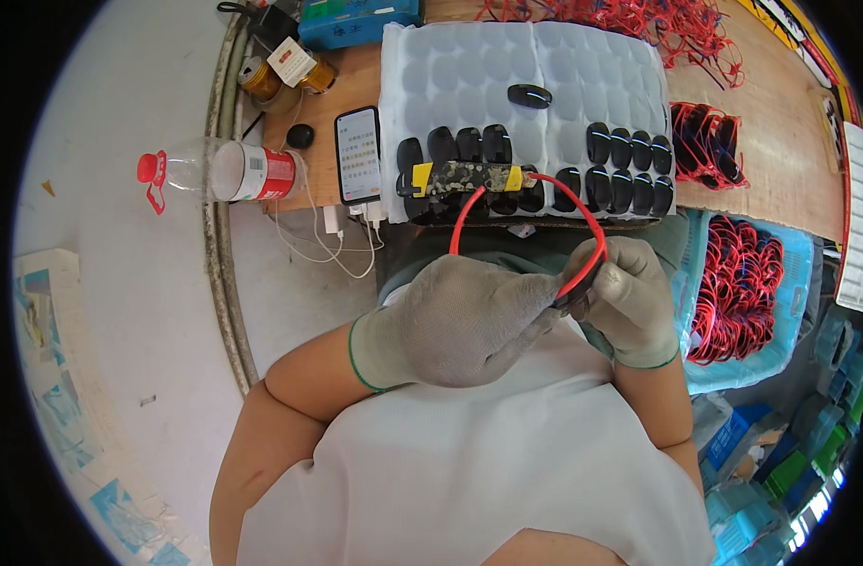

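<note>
Both of my hands wear grey knitted gloves and meet in front of my chest. My left hand point(474, 316) is closed, thumb and fingertips pinching a red glasses frame point(592, 222). My right hand point(634, 300) grips the same frame from the other side, fingers curled round it. A dark lens point(575, 291) shows between the fingertips; how far it sits in the rim is hidden. The frame's red arms curve up toward a padded white tray point(469, 71) bearing several dark lenses point(620, 189). Across the tray's near part lies a camouflage-patterned strip point(469, 177) with yellow ends.
Left of the tray lie a phone point(358, 156) with cables and a plastic bottle point(252, 172) on its side. Red frames heap at the back point(677, 38); a bundle of red glasses point(708, 146) lies right. A blue crate point(797, 283) of red frames stands below.
</note>
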`<state>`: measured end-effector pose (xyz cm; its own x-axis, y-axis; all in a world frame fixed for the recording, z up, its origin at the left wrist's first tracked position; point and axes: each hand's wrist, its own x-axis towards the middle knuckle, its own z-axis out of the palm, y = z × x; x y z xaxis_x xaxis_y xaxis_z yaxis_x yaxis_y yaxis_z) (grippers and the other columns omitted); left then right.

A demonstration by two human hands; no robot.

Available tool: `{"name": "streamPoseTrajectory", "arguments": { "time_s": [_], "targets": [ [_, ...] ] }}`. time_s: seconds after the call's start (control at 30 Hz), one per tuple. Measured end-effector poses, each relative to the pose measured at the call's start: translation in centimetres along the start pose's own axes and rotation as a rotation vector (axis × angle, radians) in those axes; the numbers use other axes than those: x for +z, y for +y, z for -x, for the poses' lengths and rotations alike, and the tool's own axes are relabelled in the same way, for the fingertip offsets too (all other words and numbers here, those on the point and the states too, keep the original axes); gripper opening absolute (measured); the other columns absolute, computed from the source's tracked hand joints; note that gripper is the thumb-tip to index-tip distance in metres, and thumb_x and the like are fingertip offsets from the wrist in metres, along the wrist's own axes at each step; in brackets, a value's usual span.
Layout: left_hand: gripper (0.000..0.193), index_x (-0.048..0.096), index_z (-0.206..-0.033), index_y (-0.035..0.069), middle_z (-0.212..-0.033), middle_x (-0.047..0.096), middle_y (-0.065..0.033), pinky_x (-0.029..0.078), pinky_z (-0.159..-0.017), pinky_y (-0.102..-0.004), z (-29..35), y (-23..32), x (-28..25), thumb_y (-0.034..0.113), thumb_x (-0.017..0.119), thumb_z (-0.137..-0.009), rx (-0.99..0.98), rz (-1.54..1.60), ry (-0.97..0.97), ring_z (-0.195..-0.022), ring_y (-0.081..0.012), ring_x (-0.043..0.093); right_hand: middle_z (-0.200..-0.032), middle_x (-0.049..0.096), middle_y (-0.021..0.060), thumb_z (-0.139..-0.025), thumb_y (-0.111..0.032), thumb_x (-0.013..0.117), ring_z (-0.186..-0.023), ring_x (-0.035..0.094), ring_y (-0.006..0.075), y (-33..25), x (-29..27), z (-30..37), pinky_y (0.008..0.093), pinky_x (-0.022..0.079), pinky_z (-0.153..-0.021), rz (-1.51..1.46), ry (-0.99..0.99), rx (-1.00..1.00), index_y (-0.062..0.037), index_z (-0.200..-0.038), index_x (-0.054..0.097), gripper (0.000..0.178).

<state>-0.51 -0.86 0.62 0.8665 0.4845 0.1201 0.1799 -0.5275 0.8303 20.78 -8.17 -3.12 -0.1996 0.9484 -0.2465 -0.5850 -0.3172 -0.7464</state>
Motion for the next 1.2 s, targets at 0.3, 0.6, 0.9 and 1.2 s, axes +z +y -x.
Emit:
{"name": "streamPoseTrajectory", "arguments": {
  "time_s": [0.3, 0.6, 0.9, 1.2],
  "targets": [
    [0.025, 0.065, -0.096, 0.002, -0.063, 0.060, -0.0079, 0.050, -0.049, -0.0364, 0.7, 0.8, -0.2, 0.004, 0.075, -0.073, 0.134, -0.247, 0.067, -0.054, -0.0266, 0.062, -0.077, 0.064, 0.0130, -0.088, -0.022, 0.064, -0.070, 0.061, 0.0174, -2.4, 0.9, -0.5, 0.0298, 0.049, -0.063, 0.151, -0.068, 0.057, 0.0071, -0.087, 0.064, 0.029],
    [0.023, 0.065, -0.096, 0.003, -0.063, 0.062, -0.0076, 0.049, -0.049, -0.0365, 0.6, 1.8, -1.6, 0.002, 0.073, -0.075, 0.075, -0.168, 0.104, -0.054, -0.0252, 0.063, -0.079, 0.066, 0.0076, -0.090, -0.013, 0.065, -0.072, 0.059, 0.0127, -4.9, 3.0, 1.0, 0.0277, 0.049, -0.066, 0.458, -0.035, 0.057, 0.0046, -0.090, 0.067, 0.017],
    [0.037, 0.058, -0.124, 0.005, -0.084, 0.067, -0.0126, 0.054, -0.057, -0.0404, -0.3, 1.9, -2.0, 0.008, 0.065, -0.088, -0.016, 0.079, 0.196, -0.061, -0.0345, 0.065, -0.093, 0.070, 0.0097, -0.084, 0.005, 0.071, -0.085, 0.064, 0.0130, -3.2, 5.2, 0.2, 0.0283, 0.050, -0.075, 0.505, 0.002, -0.336, 0.0038, -0.099, 0.070, 0.015],
    [0.043, 0.053, -0.119, -0.013, -0.088, 0.067, -0.0218, 0.055, -0.061, -0.0385, -1.7, 4.4, -2.7, -0.005, 0.054, -0.077, 0.109, -0.141, 0.091, -0.066, -0.0334, 0.068, -0.082, 0.069, 0.0065, -0.085, 0.001, 0.071, -0.078, 0.061, 0.0109, -4.5, 3.8, 0.3, 0.0273, 0.049, -0.073, 0.306, -0.112, -0.179, 0.0034, -0.093, 0.069, 0.008]
  ]
}}
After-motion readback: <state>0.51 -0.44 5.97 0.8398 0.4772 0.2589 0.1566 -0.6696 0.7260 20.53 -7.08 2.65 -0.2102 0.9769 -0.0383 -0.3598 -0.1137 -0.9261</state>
